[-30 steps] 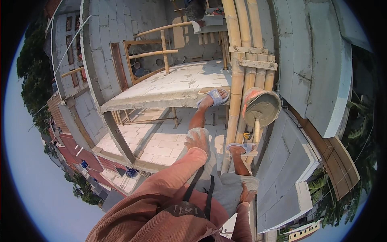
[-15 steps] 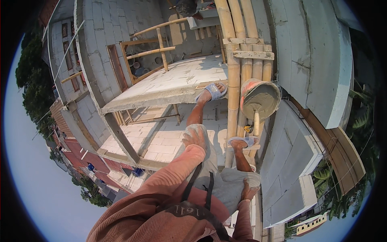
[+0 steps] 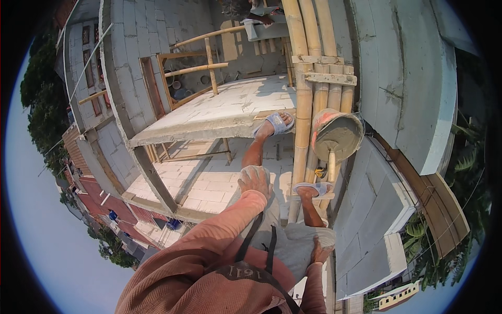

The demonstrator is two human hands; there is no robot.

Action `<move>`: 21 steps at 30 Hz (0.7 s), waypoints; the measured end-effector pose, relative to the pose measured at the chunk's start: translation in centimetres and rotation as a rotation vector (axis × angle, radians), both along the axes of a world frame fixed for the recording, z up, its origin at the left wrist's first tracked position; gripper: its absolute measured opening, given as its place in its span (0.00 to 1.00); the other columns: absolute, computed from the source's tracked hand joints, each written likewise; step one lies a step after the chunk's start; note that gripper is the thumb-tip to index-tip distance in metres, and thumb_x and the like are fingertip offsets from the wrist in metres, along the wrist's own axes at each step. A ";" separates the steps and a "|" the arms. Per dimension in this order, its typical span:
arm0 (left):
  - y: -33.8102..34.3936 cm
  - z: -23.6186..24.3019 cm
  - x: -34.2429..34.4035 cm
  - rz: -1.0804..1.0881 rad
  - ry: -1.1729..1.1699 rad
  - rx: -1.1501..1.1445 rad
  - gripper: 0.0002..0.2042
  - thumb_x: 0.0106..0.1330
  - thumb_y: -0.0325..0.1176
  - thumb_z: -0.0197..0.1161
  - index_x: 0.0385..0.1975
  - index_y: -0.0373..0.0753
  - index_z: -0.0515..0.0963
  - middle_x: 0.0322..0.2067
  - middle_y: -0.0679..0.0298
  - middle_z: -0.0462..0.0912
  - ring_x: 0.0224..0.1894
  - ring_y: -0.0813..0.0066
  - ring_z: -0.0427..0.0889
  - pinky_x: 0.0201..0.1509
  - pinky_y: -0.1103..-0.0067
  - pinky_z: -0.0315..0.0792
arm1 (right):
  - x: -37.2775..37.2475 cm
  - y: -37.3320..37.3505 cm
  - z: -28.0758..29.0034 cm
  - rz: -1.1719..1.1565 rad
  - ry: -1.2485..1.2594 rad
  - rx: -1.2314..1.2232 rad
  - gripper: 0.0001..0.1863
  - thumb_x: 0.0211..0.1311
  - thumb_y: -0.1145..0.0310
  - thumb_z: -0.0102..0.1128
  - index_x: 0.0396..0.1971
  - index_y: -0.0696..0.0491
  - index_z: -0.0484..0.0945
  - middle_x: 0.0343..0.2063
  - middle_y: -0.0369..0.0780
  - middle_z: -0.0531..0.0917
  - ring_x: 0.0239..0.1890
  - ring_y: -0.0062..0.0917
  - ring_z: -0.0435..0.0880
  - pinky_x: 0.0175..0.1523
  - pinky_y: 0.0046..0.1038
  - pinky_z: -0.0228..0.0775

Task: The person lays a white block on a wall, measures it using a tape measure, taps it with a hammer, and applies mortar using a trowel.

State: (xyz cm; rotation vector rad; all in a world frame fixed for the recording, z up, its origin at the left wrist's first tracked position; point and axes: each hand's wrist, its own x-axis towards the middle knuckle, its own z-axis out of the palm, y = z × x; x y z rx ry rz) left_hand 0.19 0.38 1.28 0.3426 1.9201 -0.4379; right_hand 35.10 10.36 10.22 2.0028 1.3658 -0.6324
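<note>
My left hand [image 3: 254, 179] lies on my bent left knee, dusty, with its fingers spread over the grey trousers. On the right knee rests my right hand [image 3: 320, 250], partly hidden at the side of the leg, its fingers stretched along the cloth. Neither hand holds anything. Ahead of my right foot, a reddish bucket [image 3: 319, 127] of wet grey mortar [image 3: 342, 138] stands on the bamboo poles. A tool with a pale wooden handle [image 3: 331, 159] leans in it, its head sunk in the mortar. Beside the handle sits a small yellow and black object [image 3: 320, 171].
My sandalled feet straddle a gap, one on a block wall's top [image 3: 209, 133], the other on the bamboo scaffold [image 3: 303, 104]. A nailed wooden crosspiece [image 3: 330, 78] ties the poles. Grey block walling [image 3: 376, 78] rises at right. Another person [image 3: 238, 9] works at the far end.
My view has shifted slightly. Both hands stay on the knees, and the bucket stands where it was. The other person at the far end shows more, an arm now over a pale block.
</note>
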 end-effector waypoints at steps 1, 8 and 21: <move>-0.1 -0.1 0.0 -0.001 0.010 0.021 0.34 0.68 0.55 0.54 0.71 0.49 0.58 0.70 0.51 0.57 0.72 0.40 0.52 0.68 0.47 0.55 | 0.0 0.0 -0.1 0.002 0.000 0.004 0.63 0.46 0.37 0.71 0.68 0.71 0.53 0.62 0.66 0.65 0.66 0.57 0.64 0.70 0.47 0.56; -0.2 -1.9 -1.5 0.257 0.059 0.199 0.32 0.68 0.57 0.54 0.66 0.43 0.67 0.67 0.54 0.63 0.73 0.54 0.56 0.71 0.55 0.55 | -1.2 -0.1 0.0 -0.018 -0.101 -0.003 0.67 0.46 0.37 0.71 0.73 0.62 0.42 0.61 0.69 0.64 0.64 0.62 0.65 0.68 0.49 0.59; -1.5 -18.2 -18.7 1.020 0.377 0.676 0.46 0.65 0.62 0.59 0.72 0.33 0.52 0.67 0.38 0.61 0.69 0.47 0.63 0.71 0.65 0.58 | -2.0 -0.9 0.6 -0.166 0.040 -0.023 0.64 0.48 0.38 0.69 0.70 0.70 0.46 0.70 0.64 0.53 0.74 0.51 0.49 0.77 0.42 0.41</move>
